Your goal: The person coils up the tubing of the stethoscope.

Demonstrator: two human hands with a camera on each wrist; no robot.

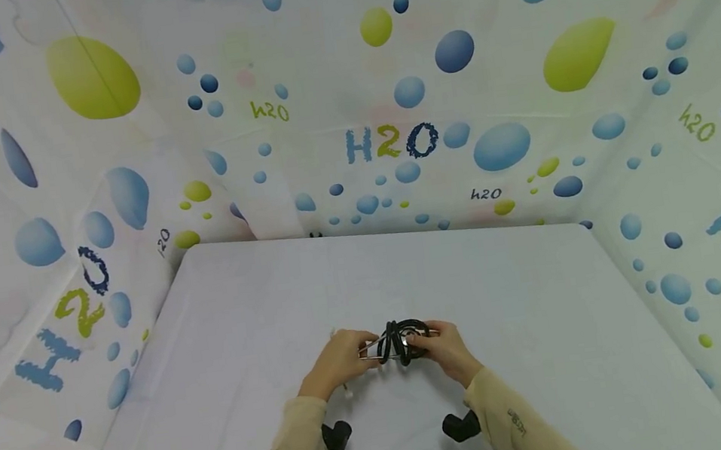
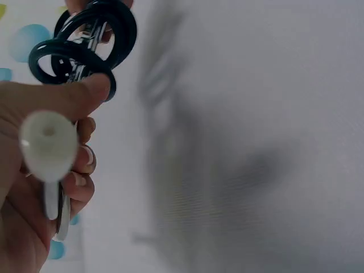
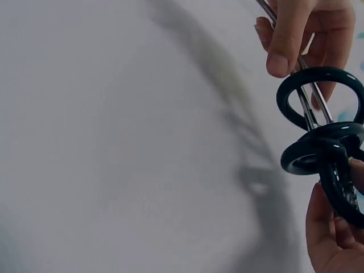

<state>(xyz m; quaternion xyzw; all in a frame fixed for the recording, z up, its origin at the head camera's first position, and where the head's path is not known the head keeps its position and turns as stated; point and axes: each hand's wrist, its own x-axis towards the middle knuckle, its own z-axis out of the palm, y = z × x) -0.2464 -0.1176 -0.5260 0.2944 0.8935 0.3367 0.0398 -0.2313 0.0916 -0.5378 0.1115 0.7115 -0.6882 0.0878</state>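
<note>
A stethoscope with dark coiled tubing [image 1: 392, 338] is held between my two hands, above the white table. My left hand [image 1: 344, 358] grips its shiny metal ear tubes, thumb stretched along them toward the loops. A cream ear tip [image 2: 48, 147] sticks out near that palm in the left wrist view. My right hand [image 1: 451, 350] holds the other end of the bundle, thumb on the front and fingers behind. In the right wrist view, several tubing loops [image 3: 301, 159] wrap around the bright metal rods. The right fingers partly hide the far end.
The white tabletop [image 1: 477, 278] stretches out around both hands, with soft shadows under them. Printed curtain walls [image 1: 310, 49] with drops and lettering enclose the back and sides. Dark wrist attachments [image 1: 337, 436] sit on the inner side of each beige sleeve [image 1: 287, 447].
</note>
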